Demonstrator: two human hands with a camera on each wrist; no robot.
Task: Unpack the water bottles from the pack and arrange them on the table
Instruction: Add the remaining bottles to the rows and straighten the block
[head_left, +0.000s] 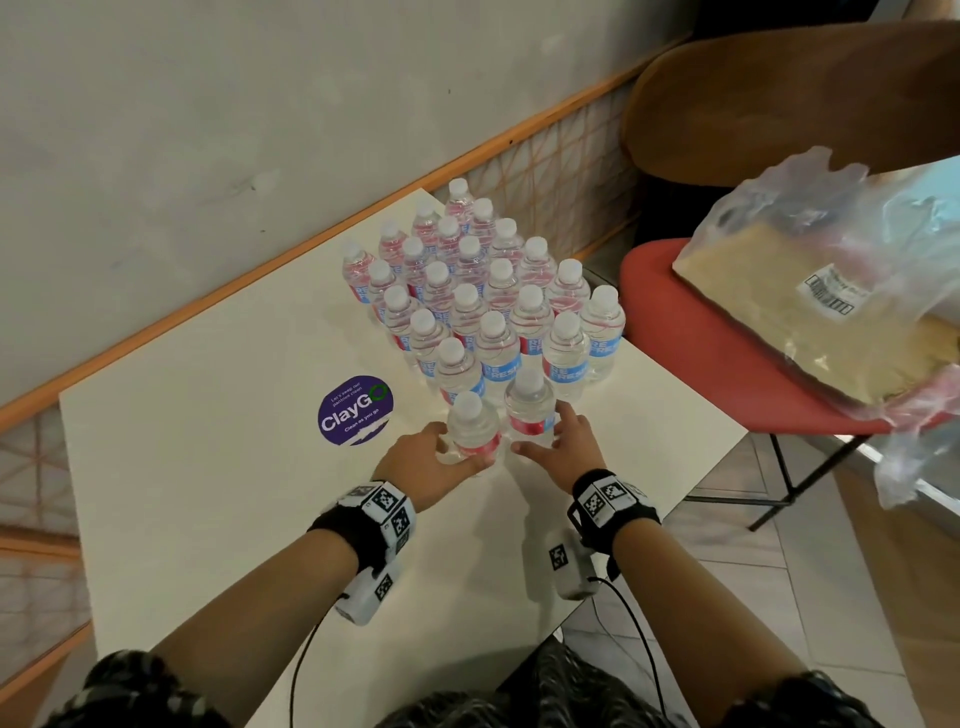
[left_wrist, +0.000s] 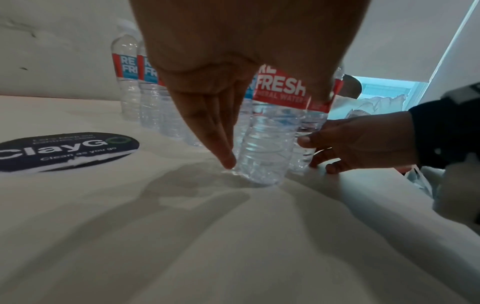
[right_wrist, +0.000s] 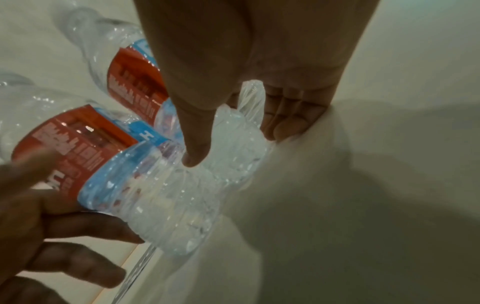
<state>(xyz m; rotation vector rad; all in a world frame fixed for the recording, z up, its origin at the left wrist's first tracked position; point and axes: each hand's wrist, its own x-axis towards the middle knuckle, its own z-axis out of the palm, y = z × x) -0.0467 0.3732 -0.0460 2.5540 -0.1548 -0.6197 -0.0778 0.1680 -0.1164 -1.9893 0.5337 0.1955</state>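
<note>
Both my forearms reach forward over the counter (head_left: 208, 519). My left hand (head_left: 431, 462) curls around the lower body of 1 upright bottle (head_left: 474, 431). My right hand (head_left: 563, 449) cups a second upright bottle (head_left: 530, 408), thumb and fingers on opposite sides. Both bottles stand at 6 o'clock of the bottle group (head_left: 467, 291).

Head overhead; wrists close, table-level.

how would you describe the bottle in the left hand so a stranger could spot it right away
On the white table, find the round purple sticker; just right of it stands a block of capped water bottles. The bottle is the front-left one nearest the person, gripped low by the left hand, unlike its right-hand neighbour.
</note>
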